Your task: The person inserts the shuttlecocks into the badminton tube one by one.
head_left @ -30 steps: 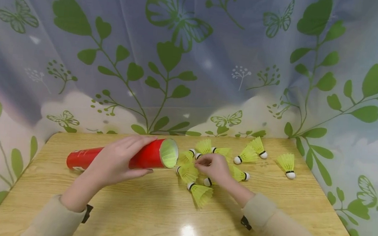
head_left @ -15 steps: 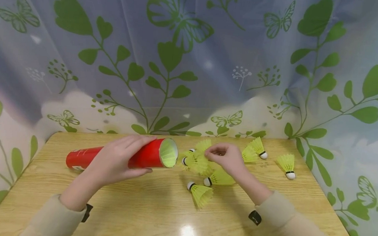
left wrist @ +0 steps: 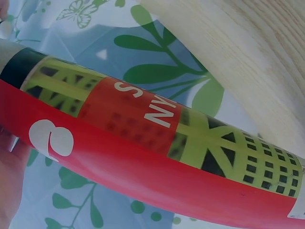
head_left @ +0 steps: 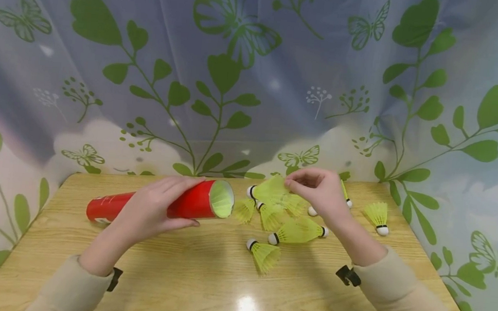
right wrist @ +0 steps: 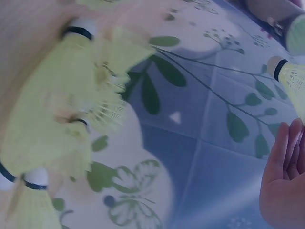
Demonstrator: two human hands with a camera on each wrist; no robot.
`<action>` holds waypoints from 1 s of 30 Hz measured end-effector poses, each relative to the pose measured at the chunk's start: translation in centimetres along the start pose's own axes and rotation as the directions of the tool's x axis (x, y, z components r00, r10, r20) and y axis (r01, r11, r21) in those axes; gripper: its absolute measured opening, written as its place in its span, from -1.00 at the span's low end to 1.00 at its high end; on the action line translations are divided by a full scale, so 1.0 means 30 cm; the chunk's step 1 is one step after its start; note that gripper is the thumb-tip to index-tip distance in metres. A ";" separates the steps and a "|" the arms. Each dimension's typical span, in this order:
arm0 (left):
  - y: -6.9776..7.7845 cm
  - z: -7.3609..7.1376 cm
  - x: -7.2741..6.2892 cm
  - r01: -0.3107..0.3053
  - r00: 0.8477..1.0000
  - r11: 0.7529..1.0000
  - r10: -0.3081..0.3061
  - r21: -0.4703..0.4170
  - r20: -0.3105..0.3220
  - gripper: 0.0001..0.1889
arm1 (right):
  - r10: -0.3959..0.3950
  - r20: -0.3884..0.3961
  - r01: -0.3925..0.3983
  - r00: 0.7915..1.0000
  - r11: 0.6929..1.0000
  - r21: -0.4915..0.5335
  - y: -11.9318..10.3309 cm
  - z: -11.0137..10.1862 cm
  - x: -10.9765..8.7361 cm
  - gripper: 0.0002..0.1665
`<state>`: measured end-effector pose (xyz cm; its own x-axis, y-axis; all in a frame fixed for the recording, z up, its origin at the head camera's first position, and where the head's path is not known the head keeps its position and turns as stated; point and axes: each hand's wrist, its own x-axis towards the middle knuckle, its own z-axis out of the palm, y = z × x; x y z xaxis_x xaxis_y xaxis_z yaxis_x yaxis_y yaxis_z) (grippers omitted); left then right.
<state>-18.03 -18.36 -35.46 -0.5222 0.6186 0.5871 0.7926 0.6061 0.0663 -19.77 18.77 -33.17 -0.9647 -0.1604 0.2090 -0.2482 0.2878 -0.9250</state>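
Note:
In the head view my left hand (head_left: pixel 150 211) grips a red shuttlecock tube (head_left: pixel 192 201), tilted with its mouth to the right. A yellow shuttlecock skirt shows inside the mouth. The left wrist view shows the tube (left wrist: pixel 119 157) close up, with a see-through strip and white lettering. My right hand (head_left: pixel 322 193) pinches a yellow shuttlecock (head_left: pixel 270 189) by the skirt rim, its white cork pointing left toward the tube mouth. That shuttlecock (right wrist: pixel 293 81) also appears above the right hand (right wrist: pixel 283 181) in the right wrist view.
Several yellow shuttlecocks lie on the wooden table (head_left: pixel 186 277) under and around the right hand. One shuttlecock (head_left: pixel 263 256) lies nearest the front and another (head_left: pixel 377 217) sits apart at the right. A patterned curtain (head_left: pixel 253 102) hangs behind the table.
My right hand has moved right and upward, lifting a shuttlecock off the pile with its cork toward the tube. The left hand and tube have hardly moved.

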 end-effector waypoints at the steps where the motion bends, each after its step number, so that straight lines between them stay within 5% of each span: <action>1: -0.001 -0.001 0.000 0.003 1.000 1.000 -0.003 -0.001 0.001 -0.02 | -0.006 -0.008 0.006 1.000 1.000 0.006 -0.011 -0.007 -0.001 -0.81; 12: -0.004 -0.005 0.000 0.019 1.000 1.000 -0.019 -0.005 0.012 -0.04 | -0.057 0.005 0.057 0.998 0.998 0.022 -0.092 -0.015 -0.002 -0.80; 30: -0.001 0.002 0.005 0.015 1.000 1.000 -0.015 -0.014 0.021 -0.07 | -0.102 0.093 0.091 0.990 0.990 0.109 -0.102 0.135 0.018 -0.86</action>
<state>-18.14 -18.26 -35.43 -0.5401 0.6201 0.5690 0.7890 0.6083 0.0861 -19.17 13.98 -31.51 -0.9221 -0.2758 0.2714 -0.3240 0.1670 -0.9312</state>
